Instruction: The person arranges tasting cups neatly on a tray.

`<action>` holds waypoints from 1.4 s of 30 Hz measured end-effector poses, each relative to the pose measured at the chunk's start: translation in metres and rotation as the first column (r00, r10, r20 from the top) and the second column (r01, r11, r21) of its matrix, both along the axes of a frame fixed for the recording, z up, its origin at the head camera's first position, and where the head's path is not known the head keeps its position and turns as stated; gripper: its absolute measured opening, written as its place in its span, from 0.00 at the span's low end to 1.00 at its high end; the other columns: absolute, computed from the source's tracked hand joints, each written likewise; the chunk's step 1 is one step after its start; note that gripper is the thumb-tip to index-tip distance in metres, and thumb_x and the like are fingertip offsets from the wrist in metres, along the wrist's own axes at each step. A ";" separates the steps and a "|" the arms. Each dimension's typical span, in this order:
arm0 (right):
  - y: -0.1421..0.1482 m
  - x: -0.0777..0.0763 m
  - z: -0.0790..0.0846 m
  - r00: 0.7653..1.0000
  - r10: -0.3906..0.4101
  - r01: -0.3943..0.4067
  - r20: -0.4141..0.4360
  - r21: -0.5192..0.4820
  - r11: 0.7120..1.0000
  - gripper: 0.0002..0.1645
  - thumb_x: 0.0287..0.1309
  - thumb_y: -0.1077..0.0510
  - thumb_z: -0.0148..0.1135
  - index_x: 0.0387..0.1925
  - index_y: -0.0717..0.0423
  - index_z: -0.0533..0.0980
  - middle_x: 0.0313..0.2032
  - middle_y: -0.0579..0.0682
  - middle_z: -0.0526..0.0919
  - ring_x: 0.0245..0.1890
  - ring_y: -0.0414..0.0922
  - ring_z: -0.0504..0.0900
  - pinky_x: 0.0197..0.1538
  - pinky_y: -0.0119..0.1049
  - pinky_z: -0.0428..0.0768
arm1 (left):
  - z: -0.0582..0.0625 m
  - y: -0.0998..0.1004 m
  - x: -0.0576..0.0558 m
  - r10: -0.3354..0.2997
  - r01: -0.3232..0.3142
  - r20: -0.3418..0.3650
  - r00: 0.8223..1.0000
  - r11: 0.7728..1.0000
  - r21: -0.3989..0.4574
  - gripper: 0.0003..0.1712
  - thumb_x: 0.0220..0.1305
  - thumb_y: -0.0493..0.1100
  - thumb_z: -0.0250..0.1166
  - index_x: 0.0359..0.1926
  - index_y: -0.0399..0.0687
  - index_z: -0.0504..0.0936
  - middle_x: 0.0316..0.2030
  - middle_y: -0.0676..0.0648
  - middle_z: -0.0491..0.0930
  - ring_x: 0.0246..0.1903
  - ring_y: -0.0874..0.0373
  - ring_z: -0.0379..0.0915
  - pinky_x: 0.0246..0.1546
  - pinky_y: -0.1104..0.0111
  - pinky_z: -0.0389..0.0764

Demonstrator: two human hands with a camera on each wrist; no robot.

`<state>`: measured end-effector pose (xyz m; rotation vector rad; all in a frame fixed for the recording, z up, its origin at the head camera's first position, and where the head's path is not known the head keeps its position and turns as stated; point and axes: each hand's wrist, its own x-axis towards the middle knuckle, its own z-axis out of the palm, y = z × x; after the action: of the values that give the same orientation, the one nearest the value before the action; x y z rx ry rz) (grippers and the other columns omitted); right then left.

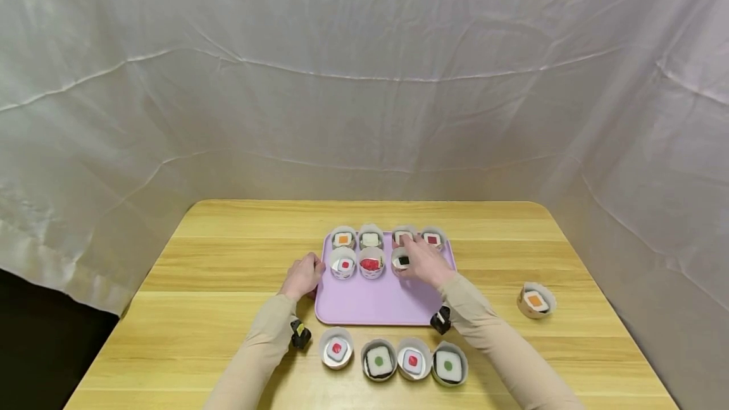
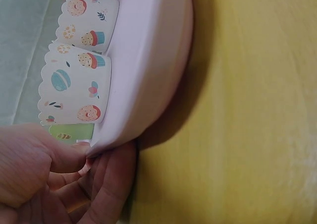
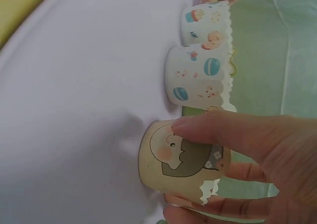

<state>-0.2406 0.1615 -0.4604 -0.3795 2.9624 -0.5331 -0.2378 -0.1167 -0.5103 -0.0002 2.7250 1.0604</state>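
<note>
- Seven paper cups stand on the flat lilac tray with rounded corners (image 1: 370,302), set on the yellow wood-grain table (image 1: 250,226).
- Right hand (image 1: 423,262): thumb and fingers hold the tan paper cup with a cartoon face (image 3: 181,159), gripped round its sides. Cup is at the tray, front row, right end; cannot tell whether its base touches. Dark square piece inside.
- Left hand (image 1: 302,276): pinches the tray's left edge, thumb above the rim, fingers curled below.
- Front row, left of the held cup: white printed cup with a red-centred piece (image 1: 343,264), then white printed cup with red filling (image 1: 372,264), side by side.
- Back row, left to right: cup with an orange-centred piece (image 1: 343,238), cup with a pale square (image 1: 370,238), cup partly behind the right hand, cup with a dark-red-centred piece (image 1: 432,239).
- Near side of table, off the tray: four cups in a line, red and green centres alternating, leftmost (image 1: 336,348) slightly apart.
- Far right on the table, alone: tan cup with an orange-centred square (image 1: 536,301).
</note>
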 end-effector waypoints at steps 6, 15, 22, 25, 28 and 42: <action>0.009 0.006 0.002 1.000 -0.009 0.009 -0.011 -0.038 0.999 0.42 0.43 0.52 0.81 0.59 0.57 0.72 0.59 0.65 0.78 0.59 0.64 0.79 0.65 0.68 0.72 | 0.000 0.000 0.000 -0.001 0.001 -0.004 1.000 1.000 -0.008 0.10 0.77 0.42 0.53 0.38 0.40 0.73 0.27 0.42 0.78 0.17 0.57 0.77 0.19 0.68 0.80; 0.031 0.018 0.000 0.999 0.042 -0.042 -0.008 -0.269 0.962 0.40 0.44 0.57 0.80 0.58 0.64 0.72 0.58 0.67 0.78 0.61 0.65 0.75 0.65 0.63 0.73 | -0.001 -0.001 -0.002 0.000 0.000 -0.015 1.000 1.000 -0.006 0.10 0.76 0.41 0.53 0.38 0.40 0.73 0.27 0.41 0.79 0.17 0.57 0.77 0.19 0.68 0.81; 0.052 0.028 -0.004 0.999 0.038 -0.044 -0.021 -0.471 0.881 0.43 0.49 0.60 0.77 0.65 0.68 0.67 0.64 0.71 0.72 0.63 0.71 0.71 0.66 0.66 0.71 | -0.002 0.000 -0.001 0.000 0.000 -0.013 1.000 1.000 0.002 0.10 0.76 0.41 0.52 0.38 0.40 0.73 0.27 0.41 0.79 0.17 0.57 0.77 0.18 0.68 0.81; 0.060 0.033 -0.005 0.998 0.002 -0.033 -0.059 -0.521 0.853 0.44 0.50 0.62 0.76 0.66 0.69 0.66 0.64 0.71 0.72 0.64 0.70 0.71 0.67 0.65 0.71 | -0.001 0.000 -0.001 -0.003 0.003 -0.014 1.000 1.000 0.003 0.10 0.76 0.41 0.52 0.38 0.40 0.73 0.27 0.42 0.78 0.17 0.57 0.77 0.18 0.68 0.80; 0.068 0.038 -0.006 0.994 -0.048 -0.017 -0.102 -0.560 0.828 0.44 0.51 0.63 0.75 0.66 0.70 0.65 0.64 0.71 0.72 0.66 0.69 0.70 0.68 0.65 0.69 | -0.001 0.000 -0.001 -0.006 0.006 -0.019 1.000 1.000 0.000 0.09 0.76 0.41 0.52 0.38 0.40 0.73 0.27 0.42 0.78 0.17 0.57 0.77 0.18 0.68 0.80; 0.116 0.079 -0.005 0.907 -0.368 0.116 -0.206 -0.717 0.688 0.46 0.53 0.68 0.72 0.71 0.63 0.61 0.66 0.58 0.71 0.67 0.45 0.68 0.67 0.12 0.60 | -0.001 0.001 0.000 0.008 -0.008 -0.001 1.000 1.000 -0.001 0.10 0.77 0.42 0.53 0.39 0.40 0.73 0.27 0.42 0.78 0.18 0.57 0.76 0.18 0.69 0.79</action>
<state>-0.1618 0.2771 -0.4652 -0.1141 3.0100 -1.8146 -0.2382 -0.1159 -0.5113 -0.0115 2.7284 1.0617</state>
